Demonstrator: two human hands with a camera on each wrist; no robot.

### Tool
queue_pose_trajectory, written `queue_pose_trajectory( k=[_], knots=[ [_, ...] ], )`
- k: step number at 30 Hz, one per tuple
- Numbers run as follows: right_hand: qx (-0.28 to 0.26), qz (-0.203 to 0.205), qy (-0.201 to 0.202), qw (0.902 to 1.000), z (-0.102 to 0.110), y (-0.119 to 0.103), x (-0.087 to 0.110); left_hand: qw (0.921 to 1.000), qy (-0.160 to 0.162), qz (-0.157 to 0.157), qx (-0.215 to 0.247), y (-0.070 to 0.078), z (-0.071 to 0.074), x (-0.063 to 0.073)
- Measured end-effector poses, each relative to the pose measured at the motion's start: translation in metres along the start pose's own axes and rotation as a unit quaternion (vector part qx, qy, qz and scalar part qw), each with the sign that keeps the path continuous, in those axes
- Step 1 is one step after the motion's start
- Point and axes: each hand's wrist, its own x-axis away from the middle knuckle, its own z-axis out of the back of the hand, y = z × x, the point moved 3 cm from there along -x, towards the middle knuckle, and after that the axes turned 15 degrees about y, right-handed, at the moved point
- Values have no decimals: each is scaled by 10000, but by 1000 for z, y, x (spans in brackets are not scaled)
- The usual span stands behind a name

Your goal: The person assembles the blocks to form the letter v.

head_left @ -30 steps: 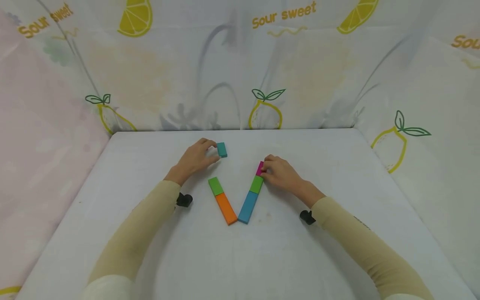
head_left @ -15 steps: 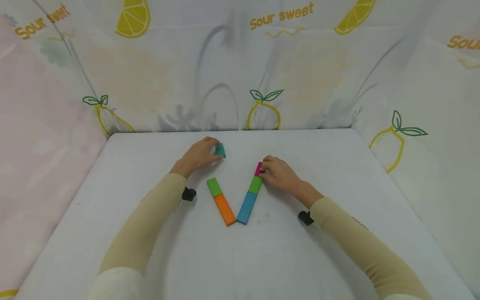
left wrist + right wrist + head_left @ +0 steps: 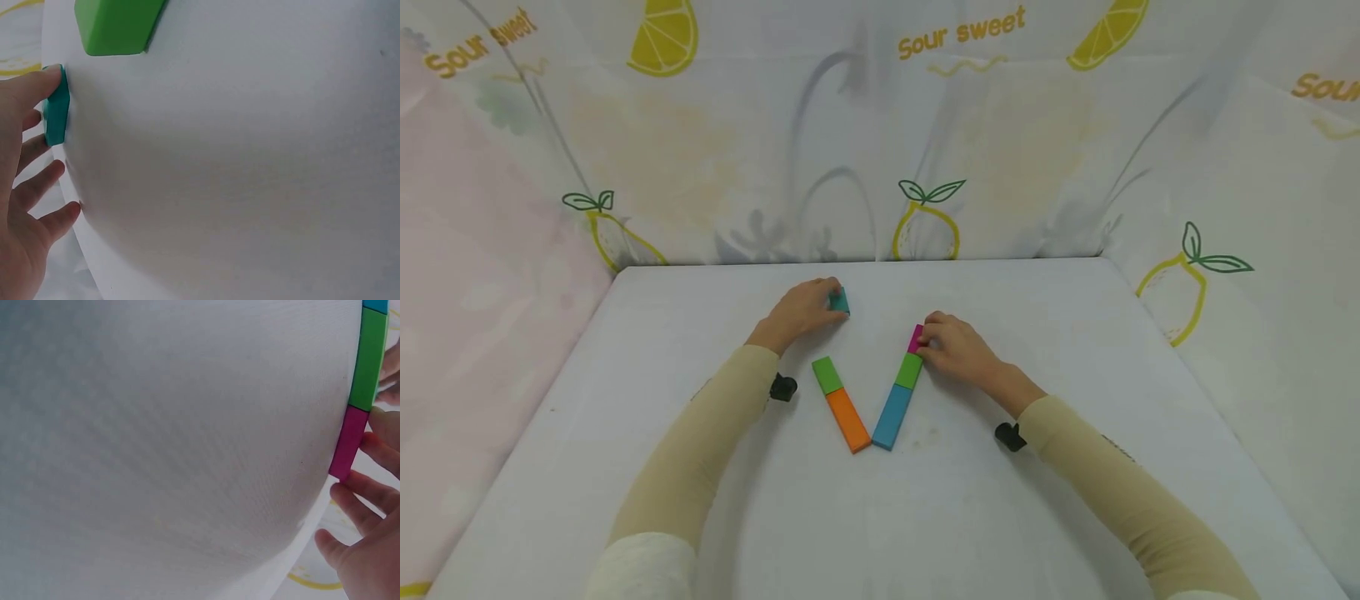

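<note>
At the far part of the white table, my left hand (image 3: 801, 312) pinches a small teal block (image 3: 842, 302) between thumb and fingers. The left wrist view shows the thumb across that teal block (image 3: 57, 114), the other fingers spread below. My right hand (image 3: 958, 346) holds a magenta block (image 3: 915, 337) at the top of the right-hand row. From the right wrist, the magenta block (image 3: 349, 444) butts against a green block (image 3: 369, 359), fingertips along its side and end. A blue block (image 3: 891, 418) continues that row downward.
A second row slants left: a green block (image 3: 827, 375) above an orange block (image 3: 848, 421). The two rows meet at the bottom in a V. A white table (image 3: 865, 525) lies under everything, and a lemon-printed cloth (image 3: 1030, 150) hangs behind its far edge.
My left hand has moved slightly right and closed its fingers over the teal block, which it only bordered before. The right hand stays at the magenta block; the view has shifted slightly.
</note>
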Motion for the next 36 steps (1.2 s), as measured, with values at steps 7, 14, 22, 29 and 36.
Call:
queue_pose_trajectory(
  k=[7, 14, 22, 29, 36],
  knots=[
    [-6, -43, -47, 10000, 0, 0, 0, 10000, 47, -69, 54, -1, -3, 1],
    [-19, -110, -103, 9999, 2, -2, 0, 9999, 132, -19, 39, -4, 0, 4],
    [43, -122, -132, 9998, 3, -2, 0, 9998, 190, 113, 28, -12, 1, 9],
    [73, 36, -68, 9999, 3, -2, 1, 9996, 270, 91, 33, -15, 7, 16],
    [31, 84, -60, 9999, 3, -3, 1, 9996, 273, 90, -3, -17, 15, 24]
  ],
)
